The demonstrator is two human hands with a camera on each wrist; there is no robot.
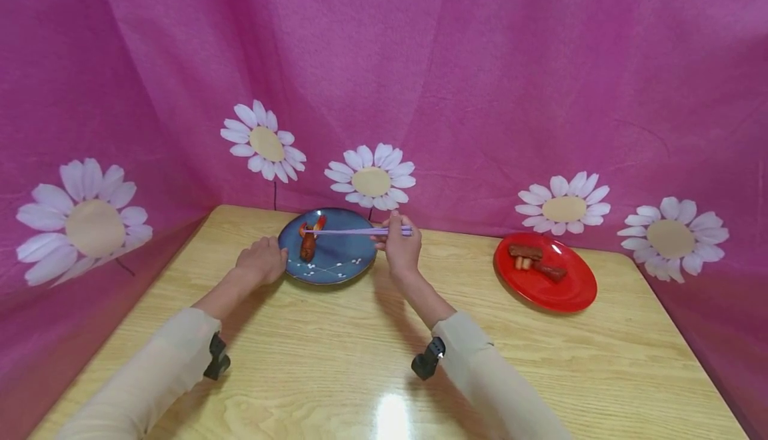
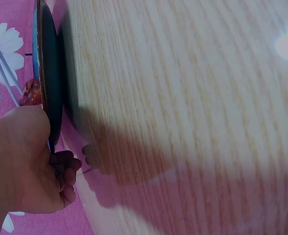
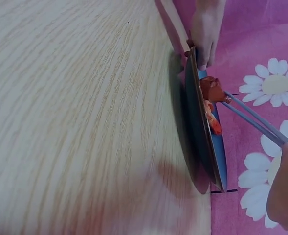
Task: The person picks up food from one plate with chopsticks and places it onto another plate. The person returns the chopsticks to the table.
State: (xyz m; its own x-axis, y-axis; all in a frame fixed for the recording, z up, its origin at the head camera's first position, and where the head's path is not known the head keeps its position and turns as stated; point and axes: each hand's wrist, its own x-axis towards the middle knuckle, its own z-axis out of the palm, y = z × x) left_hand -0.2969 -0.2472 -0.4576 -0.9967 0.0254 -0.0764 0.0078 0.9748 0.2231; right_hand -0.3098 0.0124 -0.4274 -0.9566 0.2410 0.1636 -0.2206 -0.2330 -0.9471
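Note:
A dark blue plate point(image 1: 351, 243) with small white blossoms sits at the back left of the table. On its left half lie a brownish-red piece of food point(image 1: 307, 249) and an orange-red piece point(image 1: 321, 222). My left hand point(image 1: 262, 261) grips the plate's left rim, with curled fingers point(image 2: 69, 174) beneath the edge in the left wrist view. In my right hand point(image 1: 402, 243), above the plate's right side, I hold lavender chopsticks point(image 1: 348, 232). Their tips reach left to the food; in the right wrist view they meet a brownish-red piece point(image 3: 213, 90). Whether they pinch it, I cannot tell.
On the right of the wooden table point(image 1: 336, 353) stands a red plate point(image 1: 576, 290) holding brown strips point(image 1: 549, 271) and small pale pieces point(image 1: 523, 263). A magenta cloth point(image 1: 468, 93) printed with white daisies hangs behind the table and along its sides.

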